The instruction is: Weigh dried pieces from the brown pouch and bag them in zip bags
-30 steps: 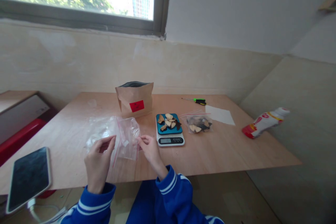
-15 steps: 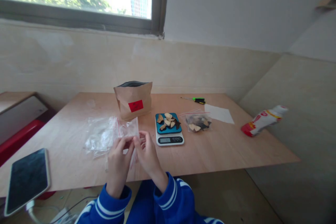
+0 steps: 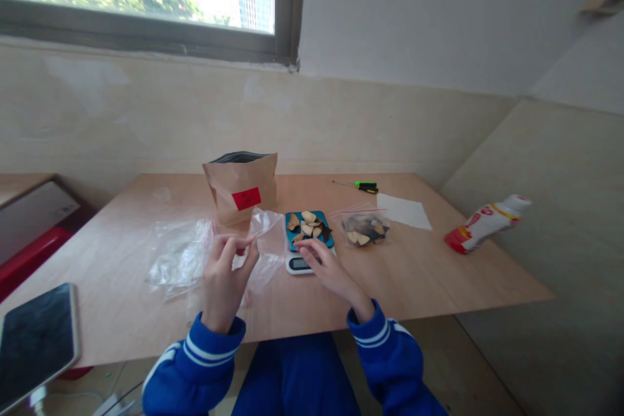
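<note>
My left hand (image 3: 227,273) pinches the edge of a clear plastic zip bag (image 3: 268,244), which hangs beside the scale. My right hand (image 3: 331,270) reaches over the front of the kitchen scale (image 3: 296,264), fingers stretched out and apart, close to the dried pieces. On the scale's blue platform lie several pale and dark dried slices (image 3: 308,224), perhaps dried mushroom. Part of the scale's display and buttons is hidden by the right hand. More clear plastic bags (image 3: 178,253) lie flat to the left of my left hand.
Behind the bags stands an open brown paper pouch (image 3: 244,185) with a red label. Right of the scale are a filled zip bag (image 3: 363,227), a white paper sheet (image 3: 404,211), screwdrivers (image 3: 365,186) and a red-white bottle (image 3: 487,224). A tablet (image 3: 39,341) lies at the table's left edge.
My right hand has let go of the bag and moved right to the scale, opening its fingers. The bag, still in my left hand, now spreads wider towards the scale.
</note>
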Tool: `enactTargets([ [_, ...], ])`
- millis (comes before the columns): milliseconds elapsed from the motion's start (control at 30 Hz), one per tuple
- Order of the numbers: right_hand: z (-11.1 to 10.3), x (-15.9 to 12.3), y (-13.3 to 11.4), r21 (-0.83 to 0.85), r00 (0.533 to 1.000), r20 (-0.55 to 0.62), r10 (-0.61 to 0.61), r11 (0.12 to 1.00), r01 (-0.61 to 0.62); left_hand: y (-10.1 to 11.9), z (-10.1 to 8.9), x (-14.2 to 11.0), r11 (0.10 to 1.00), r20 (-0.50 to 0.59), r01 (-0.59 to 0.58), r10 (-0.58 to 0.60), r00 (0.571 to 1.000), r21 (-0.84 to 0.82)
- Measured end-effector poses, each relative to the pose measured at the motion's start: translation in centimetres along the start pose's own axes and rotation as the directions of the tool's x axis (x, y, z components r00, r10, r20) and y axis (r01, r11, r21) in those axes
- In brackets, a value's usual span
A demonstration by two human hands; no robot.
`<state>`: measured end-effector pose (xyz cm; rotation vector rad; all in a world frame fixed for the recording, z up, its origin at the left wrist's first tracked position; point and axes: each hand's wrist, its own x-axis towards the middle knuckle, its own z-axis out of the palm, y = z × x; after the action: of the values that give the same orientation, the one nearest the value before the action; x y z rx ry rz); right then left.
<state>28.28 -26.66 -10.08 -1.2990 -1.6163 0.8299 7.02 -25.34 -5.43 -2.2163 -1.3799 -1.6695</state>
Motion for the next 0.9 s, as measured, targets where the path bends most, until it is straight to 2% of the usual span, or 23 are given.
enactTargets([
  [67, -1.8, 0.8, 0.2, -0.221, 0.991, -0.058, -0.123, 0.969, 0.107, -0.1, 0.4, 1.1, 0.996, -0.011, -0.086, 0.086, 0.996, 0.024],
  [100, -2.5, 1.4, 0.7, -0.321, 0.986, -0.074, -0.152, 0.939, 0.121, -0.1, 0.6, 1.6, 0.992, 0.002, -0.126, 0.126, 0.992, 0.028],
  [167, -3.7, 2.8, 2.0, -0.474, 0.989, -0.038, -0.14, 0.874, 0.105, -0.3, 1.1, 2.5, 0.98, 0.056, -0.2, 0.199, 0.978, 0.01],
  [267, -4.3, 4.8, 4.5, -0.597, 0.994, 0.083, -0.069, 0.796, 0.105, -0.8, 2.0, 3.3, 0.959, 0.15, -0.277, 0.284, 0.947, -0.064],
  [367, -4.1, 6.1, 6.2, -0.608, 0.985, 0.133, -0.112, 0.776, 0.17, -1.2, 3.2, 3.3, 0.952, 0.245, -0.26, 0.293, 0.924, -0.159],
  [433, -3.9, 6.3, 6.7, -0.585, 0.977, 0.127, -0.171, 0.783, 0.213, -1.5, 4.0, 2.9, 0.965, 0.317, -0.153, 0.216, 0.923, -0.211],
  [533, -3.8, 6.4, 7.1, -0.552, 0.97, 0.074, -0.23, 0.801, 0.232, -1.7, 5.1, 2.3, 0.973, 0.366, 0.061, 0.025, 0.93, -0.221],
  [700, -3.7, 6.5, 7.1, -0.484, 0.962, -0.035, -0.27, 0.847, 0.22, -1.5, 6.2, 1.8, 0.954, 0.296, 0.284, -0.245, 0.923, -0.097],
  [900, -3.5, 7.2, 6.3, -0.36, 0.952, -0.187, -0.241, 0.919, 0.162, -0.8, 6.9, 2.0, 0.898, 0.263, 0.432, -0.397, 0.879, -0.089],
])
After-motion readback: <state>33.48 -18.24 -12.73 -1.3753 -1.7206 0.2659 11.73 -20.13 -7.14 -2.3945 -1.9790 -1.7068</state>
